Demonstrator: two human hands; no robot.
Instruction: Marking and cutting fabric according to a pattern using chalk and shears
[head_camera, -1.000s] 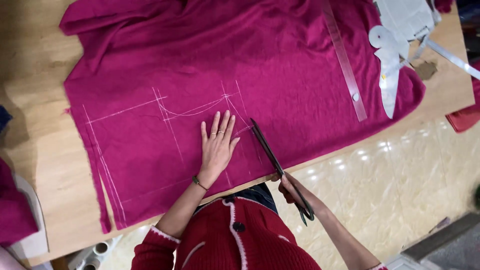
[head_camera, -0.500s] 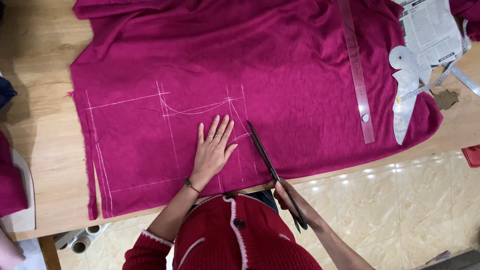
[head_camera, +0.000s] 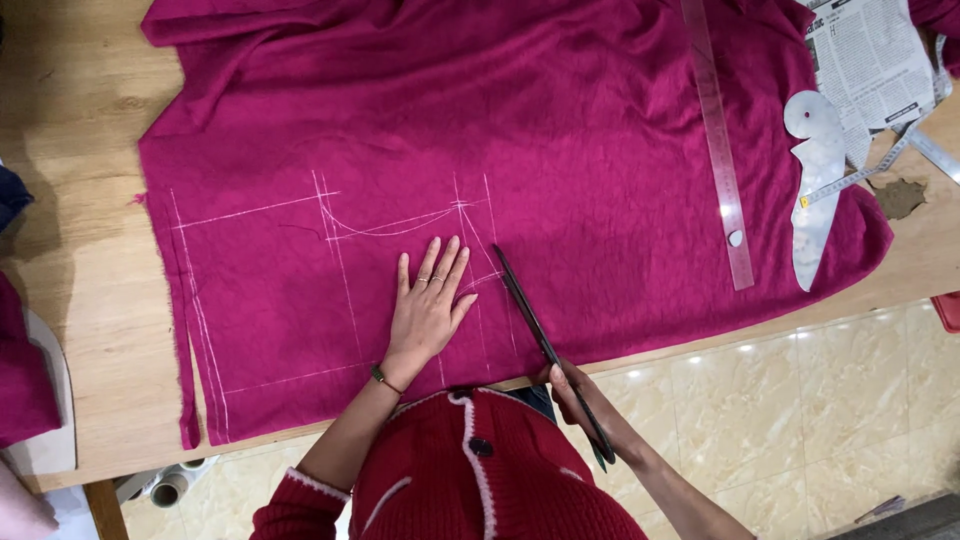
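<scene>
The left hand (head_camera: 428, 312) lies flat on the magenta fabric (head_camera: 560, 140), fingers spread wide, pressing the cloth down just left of the scissors (head_camera: 545, 345). It holds nothing. The right hand (head_camera: 585, 400) grips the scissors' handles at the table edge, and the long dark blades reach up and left across the cloth, their tip beside the rightmost chalk lines (head_camera: 330, 215). The blades look closed or nearly so, though the angle makes that hard to judge.

Compared with half a second ago, the hands and scissors sit in much the same spot relative to the chalk marks. Only the head camera has shifted a little, so the cut along that right-hand line appears barely advanced, if at all.

The fabric covers most of the wooden table (head_camera: 80, 230), its lower edge hanging just over the front. A clear ruler (head_camera: 718, 150) lies upright on the cloth to the right. Just beside it rests a white curve template (head_camera: 820, 185), with a measuring tape (head_camera: 880, 160) crossing it and a newspaper (head_camera: 870, 60) behind. No box, tray or basket is in view. Rolls of something sit under the table (head_camera: 165, 485).
</scene>
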